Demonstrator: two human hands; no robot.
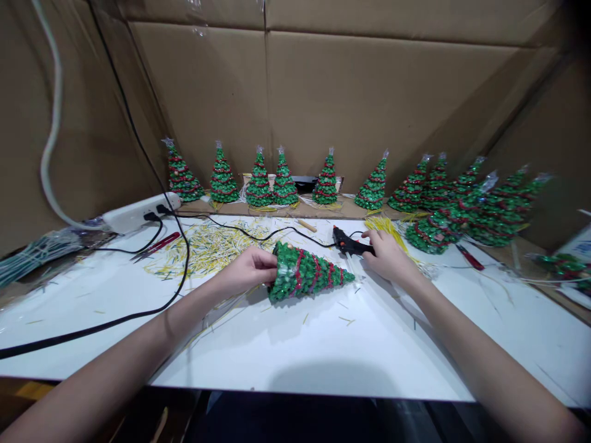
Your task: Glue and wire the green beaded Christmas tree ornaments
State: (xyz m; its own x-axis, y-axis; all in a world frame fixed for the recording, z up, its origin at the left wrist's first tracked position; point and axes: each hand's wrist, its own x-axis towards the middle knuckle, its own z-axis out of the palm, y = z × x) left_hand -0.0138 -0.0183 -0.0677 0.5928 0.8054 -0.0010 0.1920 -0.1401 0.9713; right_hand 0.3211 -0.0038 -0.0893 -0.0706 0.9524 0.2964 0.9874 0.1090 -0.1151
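A small green Christmas tree [310, 271] wound with red garland lies on its side above the white table, its tip pointing right. My left hand [252, 271] is closed on the rim of its wide base, with some fingertips hidden inside. To the right, my right hand [386, 253] has its fingers round the handle end of a black glue gun [353, 243]. The gun's orange-tipped nozzle points left and away from me. A clear glue stick seems to lie below it, close to the tree's tip.
Finished-looking trees [325, 181] line the back ledge, with more crowded at the right [436, 231]. Yellow and green clippings [207, 246] cover the left middle. A white power strip [138, 212], black cable [133, 315], red-handled cutters [161, 243] and another red-handled tool [471, 257] lie around.
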